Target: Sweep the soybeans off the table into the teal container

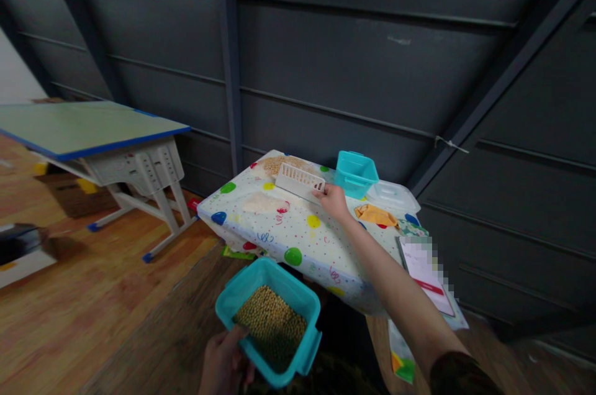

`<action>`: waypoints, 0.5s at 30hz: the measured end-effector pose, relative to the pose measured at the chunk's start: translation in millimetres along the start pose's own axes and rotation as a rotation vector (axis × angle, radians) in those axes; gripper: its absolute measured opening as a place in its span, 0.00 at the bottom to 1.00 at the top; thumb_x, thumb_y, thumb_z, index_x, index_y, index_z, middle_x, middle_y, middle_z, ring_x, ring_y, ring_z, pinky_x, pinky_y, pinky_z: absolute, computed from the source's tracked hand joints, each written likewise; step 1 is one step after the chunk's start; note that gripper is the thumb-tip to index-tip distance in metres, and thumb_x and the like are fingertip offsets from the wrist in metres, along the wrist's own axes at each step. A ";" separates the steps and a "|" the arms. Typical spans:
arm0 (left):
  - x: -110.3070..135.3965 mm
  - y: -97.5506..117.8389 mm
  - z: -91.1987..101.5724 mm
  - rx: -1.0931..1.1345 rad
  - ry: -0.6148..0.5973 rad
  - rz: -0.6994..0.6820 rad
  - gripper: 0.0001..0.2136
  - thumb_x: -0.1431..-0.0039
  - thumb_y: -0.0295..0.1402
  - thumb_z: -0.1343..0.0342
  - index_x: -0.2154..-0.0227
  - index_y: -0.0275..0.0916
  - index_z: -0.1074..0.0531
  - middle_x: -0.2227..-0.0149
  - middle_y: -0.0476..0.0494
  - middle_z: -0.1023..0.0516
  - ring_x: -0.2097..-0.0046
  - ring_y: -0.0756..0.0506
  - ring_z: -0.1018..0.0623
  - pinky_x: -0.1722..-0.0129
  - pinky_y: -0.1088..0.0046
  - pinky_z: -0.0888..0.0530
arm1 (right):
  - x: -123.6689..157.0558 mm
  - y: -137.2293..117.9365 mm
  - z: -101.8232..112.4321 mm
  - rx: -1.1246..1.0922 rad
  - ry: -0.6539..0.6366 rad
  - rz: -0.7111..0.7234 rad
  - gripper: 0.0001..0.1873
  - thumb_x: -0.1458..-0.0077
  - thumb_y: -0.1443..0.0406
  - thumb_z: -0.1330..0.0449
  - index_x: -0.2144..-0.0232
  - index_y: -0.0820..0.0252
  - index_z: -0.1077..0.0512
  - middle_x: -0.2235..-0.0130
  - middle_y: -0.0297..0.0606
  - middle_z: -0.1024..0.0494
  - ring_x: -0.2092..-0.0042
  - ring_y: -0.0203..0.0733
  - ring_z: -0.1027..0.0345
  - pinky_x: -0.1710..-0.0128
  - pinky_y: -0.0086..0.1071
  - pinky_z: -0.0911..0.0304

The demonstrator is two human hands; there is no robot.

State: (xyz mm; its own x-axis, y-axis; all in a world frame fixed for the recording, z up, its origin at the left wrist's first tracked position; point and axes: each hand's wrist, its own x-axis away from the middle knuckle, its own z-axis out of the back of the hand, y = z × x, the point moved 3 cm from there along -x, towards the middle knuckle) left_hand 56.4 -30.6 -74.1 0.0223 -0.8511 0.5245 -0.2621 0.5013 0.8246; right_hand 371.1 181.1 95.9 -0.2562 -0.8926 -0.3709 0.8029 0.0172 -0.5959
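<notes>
Left hand (226, 358): cut off at seven o'clock, partly hidden behind the tub (291, 286)
Green-topped desk (100, 123): cut off at nine o'clock
Sheet (419, 267): four o'clock, partly pixelated, writing unreadable

Head view, forward and down over a nearby table (321, 243)
</notes>
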 end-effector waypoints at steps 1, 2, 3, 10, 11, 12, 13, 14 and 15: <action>0.5 0.7 0.2 0.029 0.011 0.013 0.29 0.61 0.58 0.35 0.95 0.49 0.46 0.93 0.52 0.45 0.90 0.49 0.39 0.88 0.71 0.44 | -1.6 -1.4 -1.2 0.002 0.000 -0.004 0.15 0.43 0.63 0.36 0.80 0.56 0.32 0.77 0.32 0.28 0.71 0.39 0.37 0.70 0.31 0.50; 1.0 1.3 0.4 0.067 0.023 0.028 0.28 0.63 0.56 0.34 0.96 0.49 0.45 0.93 0.52 0.45 0.90 0.49 0.40 0.88 0.72 0.45 | -2.9 -2.9 -2.5 0.007 -0.005 -0.003 0.16 0.43 0.63 0.36 0.81 0.56 0.32 0.78 0.31 0.29 0.71 0.39 0.37 0.69 0.31 0.51; 1.5 2.3 0.4 0.104 0.031 0.038 0.28 0.64 0.55 0.32 0.96 0.49 0.44 0.93 0.52 0.45 0.90 0.49 0.40 0.88 0.72 0.46 | -3.9 -4.4 -3.7 0.014 -0.014 0.004 0.16 0.43 0.63 0.36 0.81 0.56 0.33 0.78 0.31 0.30 0.71 0.39 0.38 0.69 0.31 0.51; 6.0 6.4 -2.4 0.137 -0.012 0.035 0.26 0.66 0.52 0.29 0.96 0.47 0.41 0.92 0.54 0.44 0.90 0.50 0.39 0.88 0.73 0.43 | 3.2 -8.4 -3.9 0.001 -0.083 0.047 0.20 0.45 0.63 0.36 0.84 0.55 0.40 0.78 0.31 0.34 0.72 0.37 0.41 0.69 0.32 0.52; 4.8 3.9 -2.3 0.134 -0.012 0.029 0.27 0.64 0.53 0.30 0.95 0.47 0.41 0.92 0.54 0.44 0.90 0.50 0.39 0.88 0.73 0.43 | 5.5 -8.5 -3.0 -0.014 -0.091 0.055 0.21 0.45 0.63 0.36 0.84 0.55 0.40 0.78 0.31 0.34 0.72 0.37 0.41 0.69 0.32 0.51; 3.0 0.9 -1.9 0.132 -0.007 0.021 0.27 0.62 0.53 0.31 0.95 0.47 0.41 0.92 0.54 0.44 0.89 0.50 0.39 0.88 0.73 0.43 | 7.7 -8.7 -1.9 -0.028 -0.097 0.064 0.21 0.46 0.62 0.36 0.84 0.55 0.40 0.78 0.31 0.34 0.72 0.37 0.41 0.69 0.32 0.51; 1.0 -2.3 -1.4 0.127 0.001 0.019 0.27 0.60 0.54 0.32 0.95 0.47 0.42 0.92 0.53 0.43 0.89 0.50 0.39 0.88 0.73 0.44 | 9.9 -8.7 -0.4 -0.043 -0.097 0.073 0.21 0.46 0.62 0.35 0.84 0.55 0.40 0.78 0.31 0.33 0.72 0.37 0.41 0.69 0.32 0.50; -1.0 -5.0 -0.7 0.120 0.010 0.021 0.28 0.60 0.55 0.33 0.94 0.48 0.43 0.92 0.53 0.44 0.90 0.50 0.40 0.88 0.72 0.44 | 11.9 -8.4 1.6 -0.058 -0.090 0.076 0.20 0.46 0.62 0.35 0.84 0.55 0.39 0.78 0.31 0.33 0.72 0.38 0.40 0.69 0.32 0.50; -2.5 -6.8 0.1 0.112 0.019 0.025 0.28 0.60 0.56 0.33 0.95 0.48 0.43 0.93 0.53 0.44 0.90 0.50 0.40 0.88 0.72 0.45 | 13.9 -7.6 4.2 -0.071 -0.076 0.072 0.20 0.46 0.62 0.35 0.83 0.55 0.38 0.78 0.31 0.32 0.72 0.38 0.39 0.69 0.32 0.50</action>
State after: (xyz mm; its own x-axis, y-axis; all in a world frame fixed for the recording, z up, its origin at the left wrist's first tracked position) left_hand 58.0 -31.9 -81.1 0.0322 -0.8349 0.5494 -0.3689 0.5010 0.7829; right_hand 363.7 166.7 98.2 -0.1552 -0.9194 -0.3615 0.7772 0.1122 -0.6191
